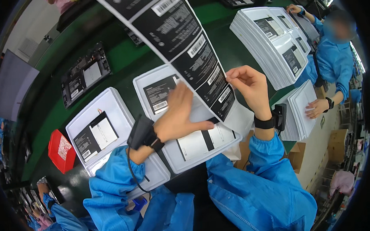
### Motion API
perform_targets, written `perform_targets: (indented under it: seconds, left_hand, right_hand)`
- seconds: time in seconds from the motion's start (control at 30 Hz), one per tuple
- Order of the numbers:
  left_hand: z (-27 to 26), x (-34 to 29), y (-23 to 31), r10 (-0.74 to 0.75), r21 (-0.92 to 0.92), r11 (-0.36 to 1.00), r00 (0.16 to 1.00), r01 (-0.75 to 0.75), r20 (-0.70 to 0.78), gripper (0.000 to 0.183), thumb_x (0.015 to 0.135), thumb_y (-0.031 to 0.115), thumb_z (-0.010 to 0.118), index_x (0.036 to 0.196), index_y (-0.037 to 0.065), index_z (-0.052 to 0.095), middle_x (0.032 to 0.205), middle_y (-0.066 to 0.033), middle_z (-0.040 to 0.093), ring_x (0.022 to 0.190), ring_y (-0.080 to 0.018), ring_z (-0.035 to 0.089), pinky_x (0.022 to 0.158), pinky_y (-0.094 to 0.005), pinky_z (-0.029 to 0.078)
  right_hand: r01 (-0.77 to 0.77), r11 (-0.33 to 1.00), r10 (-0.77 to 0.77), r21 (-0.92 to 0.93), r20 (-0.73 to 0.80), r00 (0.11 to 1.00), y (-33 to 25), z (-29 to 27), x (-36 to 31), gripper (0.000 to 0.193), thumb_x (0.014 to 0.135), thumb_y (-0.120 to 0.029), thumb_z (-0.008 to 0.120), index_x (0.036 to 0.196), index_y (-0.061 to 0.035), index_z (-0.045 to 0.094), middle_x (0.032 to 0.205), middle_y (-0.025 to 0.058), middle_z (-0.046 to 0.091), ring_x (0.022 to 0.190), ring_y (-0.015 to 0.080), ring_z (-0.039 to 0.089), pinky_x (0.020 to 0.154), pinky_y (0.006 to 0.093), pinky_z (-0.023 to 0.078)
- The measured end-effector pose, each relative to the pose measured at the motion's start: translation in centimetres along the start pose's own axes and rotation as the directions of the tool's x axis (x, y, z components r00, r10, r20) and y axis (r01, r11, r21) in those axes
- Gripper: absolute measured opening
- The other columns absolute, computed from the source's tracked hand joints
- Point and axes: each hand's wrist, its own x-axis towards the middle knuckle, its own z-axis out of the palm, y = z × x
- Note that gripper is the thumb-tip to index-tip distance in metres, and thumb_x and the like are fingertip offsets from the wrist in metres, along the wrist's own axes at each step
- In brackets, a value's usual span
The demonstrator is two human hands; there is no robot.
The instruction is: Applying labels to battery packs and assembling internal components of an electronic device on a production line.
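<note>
A long strip of black labels [181,41] hangs down from the top of the view over a white flat device shell [150,82] lying on the green bench. My left hand [179,115] lies flat on that shell, fingers spread, touching the strip's lower end. My right hand [249,86] pinches the strip's lower right edge between thumb and fingers. Each wrist carries a black strap device. A second white shell [110,106] with a black and white label lies to the left.
Tall stacks of white shells [268,45] stand at the right, where another person in blue [335,59] rests a hand on a lower stack [300,110]. A red box [60,150] sits at the left. Dark circuit boards [84,74] lie farther back. Cardboard boxes [337,144] stand right of the bench.
</note>
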Motion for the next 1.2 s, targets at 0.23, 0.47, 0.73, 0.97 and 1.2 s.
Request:
perform_targets:
  seconds: [0.23,0.47,0.73,0.97,1.2]
  left_hand:
    - [2.2,2.5,5.0,-0.425,-0.942,0.321,0.904,0.101,-0.048,0.038,0.107,0.028,0.056,0.131,-0.001,0.058,0.119,-0.0067,0.066,0.108,-0.0125,0.063,0.090,-0.0263,0.052]
    - [1.9,2.8,6.0,-0.425,-0.983,0.119,0.902,0.142,0.079,0.039,0.110,0.032,0.047,0.137,0.005,0.051,0.127,-0.0103,0.064,0.116,-0.0213,0.066,0.099,-0.0380,0.056]
    - [1.8,2.4,6.6,-0.410,-0.947,-0.233,0.860,0.222,0.303,0.042,0.111,0.039,0.043,0.135,0.007,0.055,0.128,-0.0078,0.065,0.118,-0.0194,0.064,0.103,-0.0378,0.053]
    - [2.4,3.4,5.5,-0.569,-0.991,0.125,0.822,0.043,-0.036,0.045,0.110,0.039,0.045,0.139,0.006,0.052,0.130,-0.0084,0.065,0.119,-0.0200,0.065,0.101,-0.0373,0.055]
    - [-2.4,1.9,5.1,-0.236,-0.322,0.700,0.632,0.637,0.738,0.063,0.101,0.029,0.067,0.146,-0.009,0.044,0.128,-0.0201,0.066,0.108,-0.0230,0.071,0.086,-0.0307,0.061]
  right_hand:
    - [0.226,0.953,-0.215,-0.201,0.077,0.974,-2.8,-1.3,-2.6,0.014,0.081,0.001,0.078,0.095,-0.0020,0.078,0.099,0.0093,0.076,0.083,0.0124,0.070,0.067,0.0233,0.053]
    - [0.259,0.928,-0.241,-0.267,0.098,0.966,-2.4,-1.9,-3.9,0.016,0.080,-0.003,0.081,0.095,-0.0029,0.079,0.097,0.0105,0.077,0.072,0.0152,0.070,0.060,0.0245,0.053]
    - [0.456,0.778,-0.405,-0.432,0.209,0.890,-3.1,-2.2,-4.2,0.011,0.080,-0.002,0.078,0.090,-0.0038,0.073,0.096,0.0090,0.074,0.080,0.0255,0.071,0.069,0.0333,0.057]
    - [0.491,0.720,-0.466,-0.490,0.183,0.866,-4.6,-2.4,-4.5,0.019,0.081,0.002,0.073,0.096,-0.0042,0.061,0.107,0.0136,0.065,0.090,0.0301,0.067,0.078,0.0351,0.054]
    - [0.370,0.903,-0.226,0.216,-0.494,0.839,-5.2,-4.2,-9.2,0.008,0.104,-0.007,0.052,0.102,0.0001,0.054,0.088,0.0074,0.057,0.065,0.0159,0.063,0.052,0.0282,0.053]
